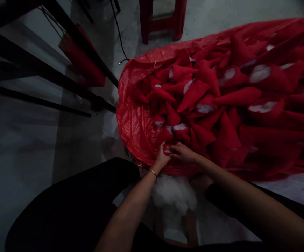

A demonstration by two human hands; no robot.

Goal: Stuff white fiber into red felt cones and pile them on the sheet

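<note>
Red cloth piece [165, 148] sits gripped in your left hand [162, 158], right hand [182, 153] at its white stuffing [168, 151], grip unclear, near the red plastic's [134, 120] near edge!

We hold a small red fabric piece [167, 149], white stuffing showing at its open end. We see it only partly, inside the near edge of the red plastic sack [134, 120], toward its rounded end.
</note>
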